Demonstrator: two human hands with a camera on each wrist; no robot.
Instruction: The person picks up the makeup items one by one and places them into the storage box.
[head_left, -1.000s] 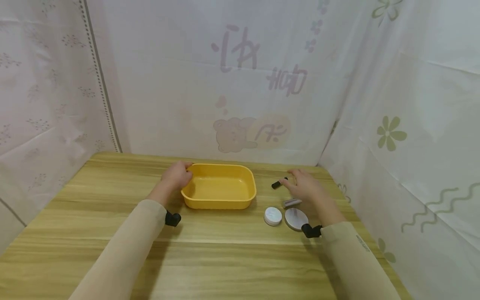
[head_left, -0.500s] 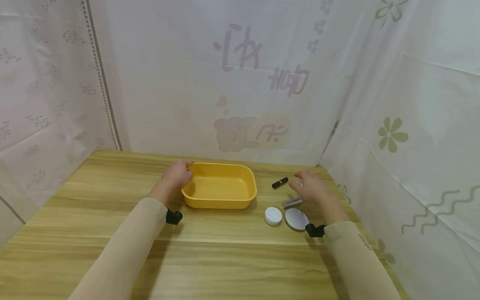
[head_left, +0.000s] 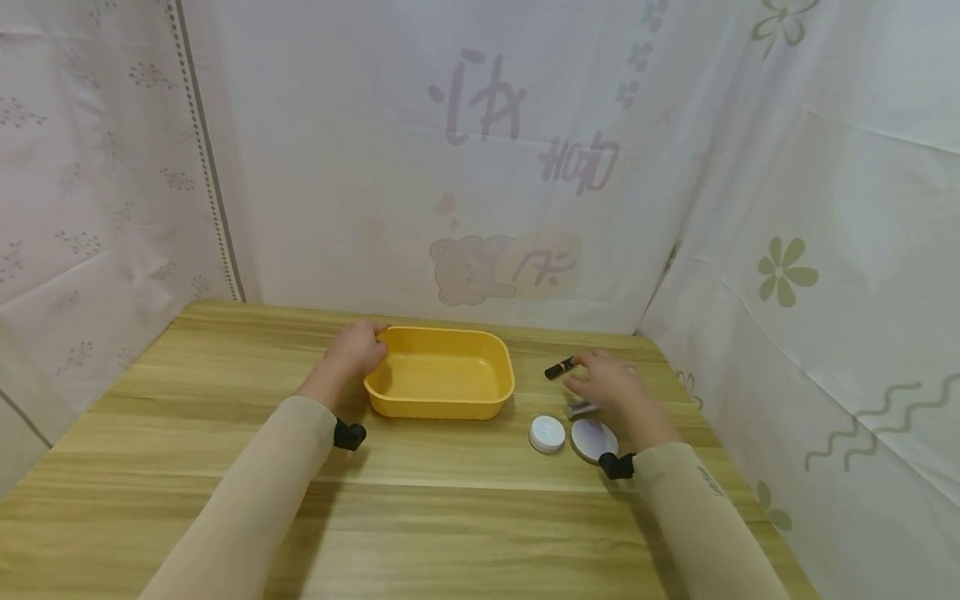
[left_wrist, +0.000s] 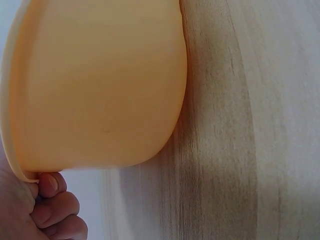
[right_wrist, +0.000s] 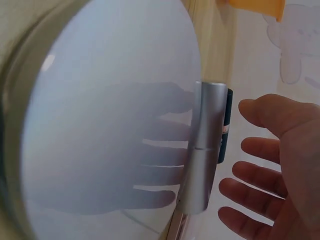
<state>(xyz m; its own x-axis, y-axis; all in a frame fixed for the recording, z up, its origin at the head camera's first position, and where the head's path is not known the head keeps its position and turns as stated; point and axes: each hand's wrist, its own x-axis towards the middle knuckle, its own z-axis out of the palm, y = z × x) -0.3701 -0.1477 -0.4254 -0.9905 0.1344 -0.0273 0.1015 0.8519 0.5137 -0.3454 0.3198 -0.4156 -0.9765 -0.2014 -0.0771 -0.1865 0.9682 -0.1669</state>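
Observation:
My left hand [head_left: 351,353] grips the left rim of a yellow basin [head_left: 438,409]; in the left wrist view its fingers [left_wrist: 57,207] are curled at the corner of the basin wall [left_wrist: 100,90]. The right hand [head_left: 611,387] hovers with spread, slightly bent fingers between a black tube [head_left: 558,368] and a silver tube [head_left: 581,409], holding nothing visible. In the right wrist view the open hand [right_wrist: 280,165] faces the silver tube [right_wrist: 207,140], with part of the black tube [right_wrist: 227,125] behind it.
A small white round jar [head_left: 547,434] stands beside a round silver-topped disc [head_left: 592,438], right of the basin. The disc [right_wrist: 110,120] fills much of the right wrist view. Patterned curtains [head_left: 337,167] enclose the back and sides of the wooden table [head_left: 450,533].
The right hand shifted right, away from the black tube, then came back left and slightly nearer, partly covering the silver tube. My left hand and the basin have stayed in place.

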